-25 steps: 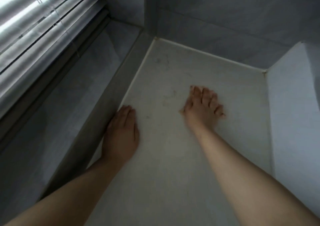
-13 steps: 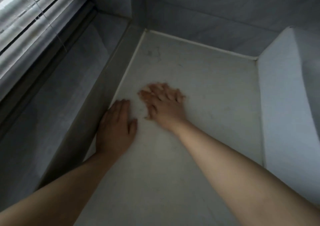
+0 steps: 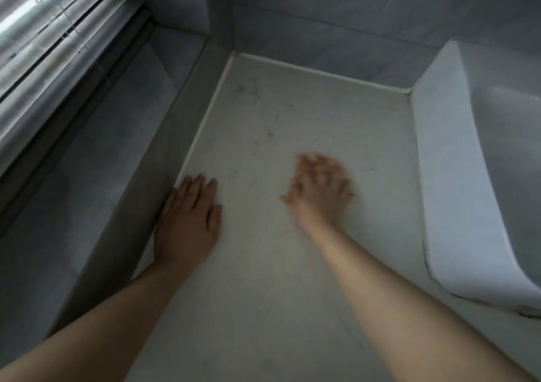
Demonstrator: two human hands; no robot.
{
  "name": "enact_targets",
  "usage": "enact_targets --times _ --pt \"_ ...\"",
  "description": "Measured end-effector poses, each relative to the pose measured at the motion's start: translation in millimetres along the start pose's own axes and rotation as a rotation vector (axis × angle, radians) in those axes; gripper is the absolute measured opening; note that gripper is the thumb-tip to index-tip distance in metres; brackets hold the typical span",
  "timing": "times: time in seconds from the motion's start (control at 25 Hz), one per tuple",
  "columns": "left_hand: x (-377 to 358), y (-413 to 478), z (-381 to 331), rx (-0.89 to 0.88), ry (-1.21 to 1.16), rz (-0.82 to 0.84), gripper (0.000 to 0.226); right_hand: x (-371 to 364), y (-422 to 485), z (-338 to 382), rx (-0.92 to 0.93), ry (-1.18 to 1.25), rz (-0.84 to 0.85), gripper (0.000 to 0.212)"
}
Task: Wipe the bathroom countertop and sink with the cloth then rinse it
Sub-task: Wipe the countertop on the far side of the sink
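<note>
The pale, lightly veined countertop (image 3: 336,124) fills the middle of the view, with faint dark marks near its far left corner. My left hand (image 3: 187,223) lies flat on it, palm down, against the raised left ledge. My right hand (image 3: 320,188) is blurred by motion; its fingers are spread and press on the counter's middle. No cloth shows under or around either hand. The white sink (image 3: 468,176) stands at the right edge, with part of its basin in view.
A grey raised ledge (image 3: 164,153) and a sill run along the left, under window blinds (image 3: 52,30). Grey tiled walls (image 3: 351,24) close the back. The sink's outer wall bounds the counter on the right.
My right hand swept left toward my left hand, then back right to the counter's middle. My left hand stayed put. The view shifted, bringing the sink basin into sight.
</note>
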State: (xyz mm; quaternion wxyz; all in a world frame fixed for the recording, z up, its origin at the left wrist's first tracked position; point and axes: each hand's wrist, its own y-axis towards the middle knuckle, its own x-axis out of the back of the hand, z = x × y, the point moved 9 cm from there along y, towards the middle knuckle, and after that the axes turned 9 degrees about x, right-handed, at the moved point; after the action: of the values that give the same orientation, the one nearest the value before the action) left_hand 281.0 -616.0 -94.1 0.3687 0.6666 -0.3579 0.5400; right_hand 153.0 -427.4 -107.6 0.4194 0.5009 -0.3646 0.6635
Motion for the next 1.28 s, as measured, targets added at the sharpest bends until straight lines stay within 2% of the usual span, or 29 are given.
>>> enact_targets --times 0.12,0.2,0.24,0.32,0.44,0.52,0.56,0.64,0.8,0.88,0.96,1.0,1.04,1.16,1.2,1.28 --pt "7 -13 4 -0.046 -0.016 -0.020 0.050 -24 -43 120 0.446 0.033 0.014 0.051" --pt "8 -18 5 -0.058 -0.007 -0.010 0.050 -24 -64 129 0.602 0.025 0.064 0.053" --pt "7 -20 6 -0.044 0.001 0.005 0.051 -21 -66 108 0.607 0.003 0.068 0.055" --pt "5 -23 8 -0.022 0.021 0.037 0.053 -6 -58 31 0.437 -0.058 -0.027 0.061" --pt "2 -28 8 -0.009 0.020 0.095 0.059 19 -61 -86 -0.036 -0.086 -0.050 0.060" --pt "0 -38 12 -0.007 0.006 0.139 0.064 22 -68 -98 -0.257 -0.080 -0.053 0.054" --pt "0 -45 15 -0.013 0.001 0.142 0.064 17 -65 -81 -0.270 -0.053 -0.063 0.053" --pt "3 -53 21 -0.036 -0.026 0.128 0.060 5 -49 -17 -0.087 -0.007 -0.058 0.052" --pt "15 -47 34 0.046 -0.196 0.150 0.044 -26 -72 133 0.478 -0.013 0.002 0.050" --pt "15 -47 34 0.041 -0.194 0.149 0.039 -27 -112 154 0.702 -0.023 0.013 0.050" --pt "9 -54 32 0.036 -0.219 0.156 0.044 -25 -126 122 0.790 -0.074 0.076 0.050" --pt "6 -58 30 0.013 -0.181 0.168 0.049 -20 -115 91 0.745 -0.116 0.038 0.053" --pt "4 -62 27 0.014 -0.141 0.183 0.053 -11 -98 55 0.621 -0.138 0.024 0.059" --pt "3 -67 19 0.070 -0.059 0.193 0.063 10 -60 -30 0.057 -0.077 -0.032 0.069" --pt "2 -70 18 0.085 -0.050 0.202 0.066 9 -68 -27 0.011 -0.082 -0.050 0.068" --pt "1 -70 17 0.101 -0.032 0.199 0.071 -1 -96 2 0.191 -0.101 -0.033 0.060"
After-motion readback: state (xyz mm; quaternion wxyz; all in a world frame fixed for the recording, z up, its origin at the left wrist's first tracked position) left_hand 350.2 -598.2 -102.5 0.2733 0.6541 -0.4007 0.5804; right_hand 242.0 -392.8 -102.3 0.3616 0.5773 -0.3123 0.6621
